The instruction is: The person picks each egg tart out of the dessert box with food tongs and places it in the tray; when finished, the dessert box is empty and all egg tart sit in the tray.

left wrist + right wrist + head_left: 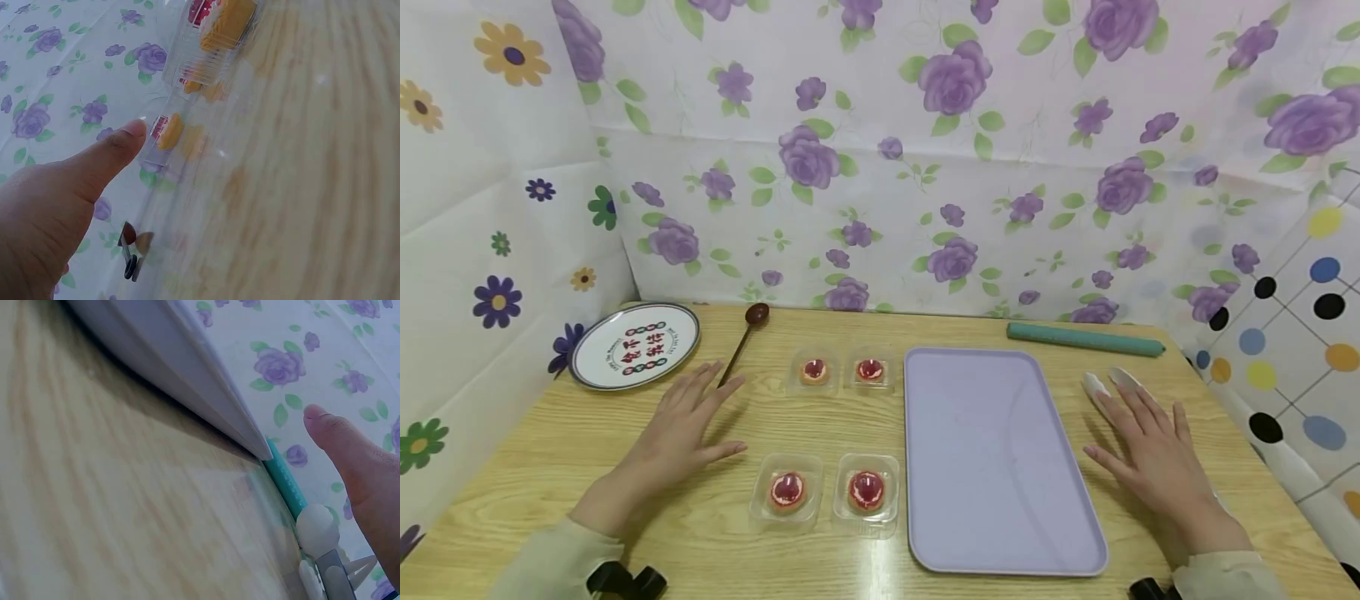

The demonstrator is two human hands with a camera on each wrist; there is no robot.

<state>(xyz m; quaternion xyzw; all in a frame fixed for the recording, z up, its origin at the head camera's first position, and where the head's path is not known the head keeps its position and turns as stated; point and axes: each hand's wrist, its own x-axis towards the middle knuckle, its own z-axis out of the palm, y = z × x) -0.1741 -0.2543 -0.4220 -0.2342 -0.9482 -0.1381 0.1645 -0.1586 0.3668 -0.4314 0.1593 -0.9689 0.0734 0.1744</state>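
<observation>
My left hand (681,429) is spread with nothing in its grasp, its fingertips beside the handle of a dark brown spoon (757,314). Four-sided clear boxes, each with a small red-topped tart, lie to its right, one of them a front tart (787,492). In the left wrist view, the thumb (103,156) points toward boxed tarts (167,131). My right hand (1157,458), fingers also spread, covers part of a utensil with two white rounded ends (1096,390). A grey stem (334,572) joins those ends in the right wrist view.
A lilac tray (992,458) lies between the boxes and my right hand. Behind it is a green stick-shaped item (1084,339). At the back left, a white plate (634,346) with red lettering leans up. Flowered cloth (880,167) hangs along the table's rear edge.
</observation>
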